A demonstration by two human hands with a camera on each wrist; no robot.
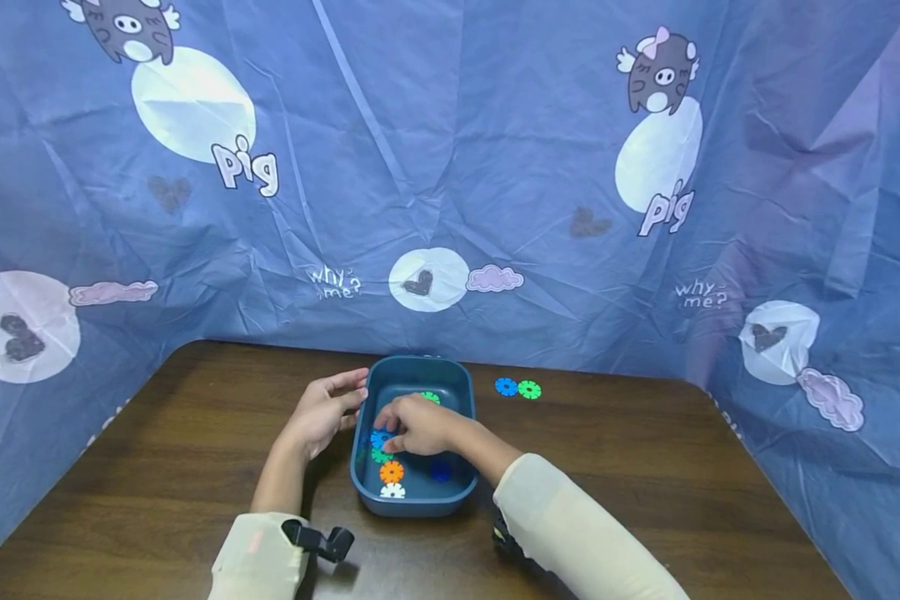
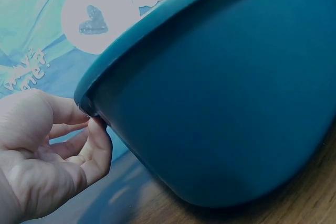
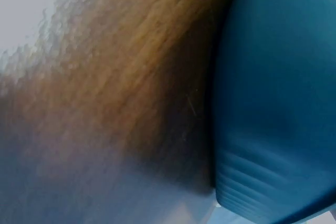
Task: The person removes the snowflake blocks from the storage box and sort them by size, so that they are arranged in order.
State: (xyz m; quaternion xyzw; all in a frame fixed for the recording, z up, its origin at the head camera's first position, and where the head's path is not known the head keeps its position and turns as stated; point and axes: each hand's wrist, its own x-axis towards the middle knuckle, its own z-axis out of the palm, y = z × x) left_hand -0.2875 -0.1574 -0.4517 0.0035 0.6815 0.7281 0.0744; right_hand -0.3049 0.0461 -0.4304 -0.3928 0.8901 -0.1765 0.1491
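Observation:
A dark teal plastic basin [image 1: 412, 507] stands on the table. My left hand [image 1: 326, 417] is at its left side; in the left wrist view, that hand [image 2: 47, 150] pinches the basin's rim [image 2: 131, 38] at the outside. Inside the basin is my right hand [image 1: 420, 425], its bent thumb and fingers around a blue slotted disc [image 1: 379, 439]; whether they grip it is unclear. Near it lie a green disc [image 1: 382, 456], an orange disc [image 1: 392, 472] and a white disc [image 1: 392, 491]. Another green disc [image 1: 430, 398] is partly behind the right hand. A dark blue disc [image 1: 441, 471] lies to the right.
Right of the basin, another blue disc [image 1: 506, 387] and a bright green disc [image 1: 529, 390] touch on the brown wooden table [image 1: 607, 492]. A blue printed curtain [image 1: 435, 192] surrounds the table's back and sides. The right wrist view catches just the basin's outer wall [image 3: 278, 87] and table.

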